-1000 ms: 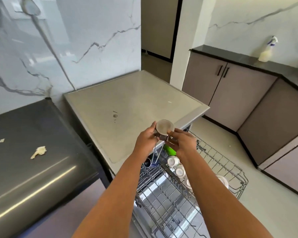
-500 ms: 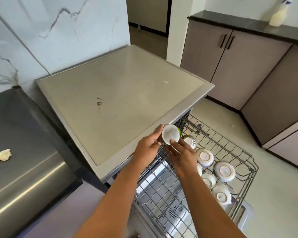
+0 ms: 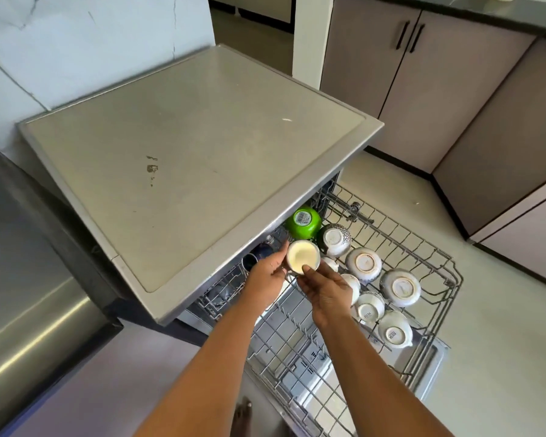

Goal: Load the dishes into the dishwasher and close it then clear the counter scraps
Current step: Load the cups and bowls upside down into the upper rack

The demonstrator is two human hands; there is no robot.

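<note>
Both hands are meeting over the pulled-out grey wire dishwasher rack [image 3: 423, 247], just in front of the grey square dishwasher top [image 3: 183, 159]; the left hand [image 3: 267, 275] is curling its grip around the side of a small white ceramic cup [image 3: 302, 257], and the right hand [image 3: 327, 294] is pressing its grip against the cup's near rim, so the two are sharing the hold; the cup is being held above the rack, mouth tilting up toward the camera, just beside a green upturned bowl with a barcode sticker [image 3: 303, 223]; a patterned white upturned bowl [image 3: 334, 239] is sitting just right of the green one; further white upturned bowls [image 3: 363, 264] are lying along the rack's right side; a dark blue cup [image 3: 259, 255] is resting under the dishwasher top's edge, beside the left hand; a steel counter [image 3: 22, 294] is showing at the left.
</note>
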